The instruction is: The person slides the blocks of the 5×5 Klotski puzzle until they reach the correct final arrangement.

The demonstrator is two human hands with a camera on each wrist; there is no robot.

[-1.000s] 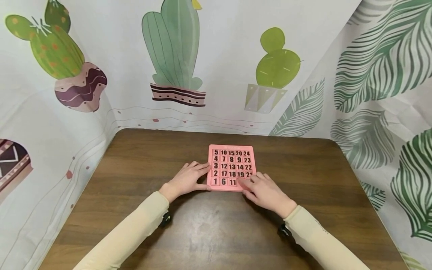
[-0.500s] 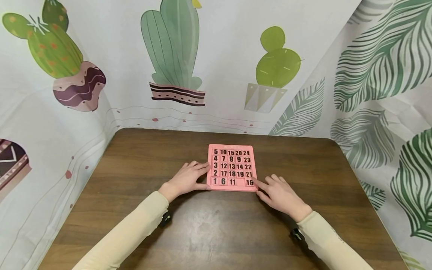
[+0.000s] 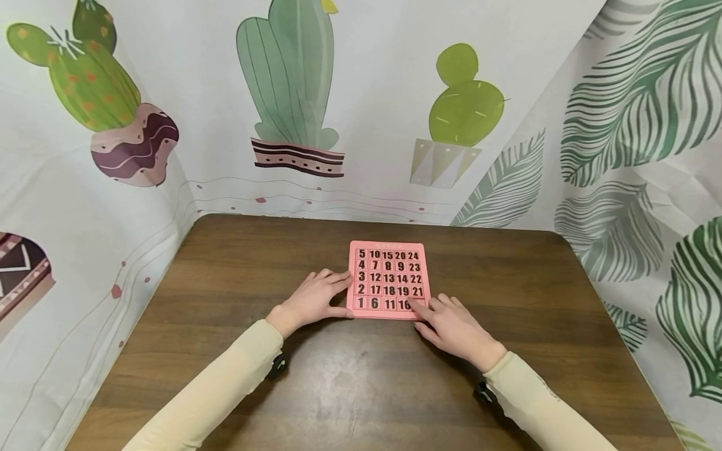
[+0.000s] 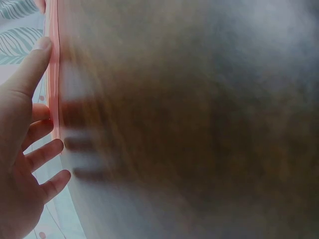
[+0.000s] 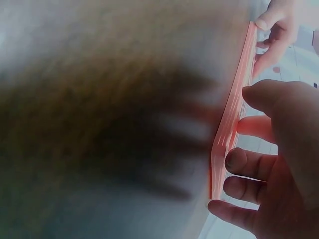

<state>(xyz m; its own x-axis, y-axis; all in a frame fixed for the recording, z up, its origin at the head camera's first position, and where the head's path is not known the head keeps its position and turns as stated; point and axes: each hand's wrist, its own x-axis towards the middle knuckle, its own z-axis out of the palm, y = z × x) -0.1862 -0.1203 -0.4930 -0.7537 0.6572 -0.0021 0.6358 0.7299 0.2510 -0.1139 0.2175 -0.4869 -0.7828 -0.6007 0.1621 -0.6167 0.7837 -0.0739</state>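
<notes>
A pink number slide puzzle (image 3: 388,246) lies flat on the table, its tiles showing black numerals. My left hand (image 3: 312,297) rests at its left edge, the thumb near the lower corner and the fingertips higher up. In the left wrist view the thumb (image 4: 31,67) touches the pink rim. From the lower right, my right hand (image 3: 458,329) reaches over the puzzle, index fingertip on the 16 tile (image 3: 403,304) in the bottom row. That finger partly covers the bottom right corner slot. The other right fingers are loosely bent beside the board.
The brown wooden table (image 3: 271,250) extends around the puzzle on all sides. Behind it hangs a white cloth (image 3: 378,125) printed with cacti and leaves. A dark device sits under each sleeve cuff.
Half a second ago the 16 tile sat in the bottom right corner; now it is one slot left, beside 11. My right hand first moved right, then back left. The left hand stays put.
</notes>
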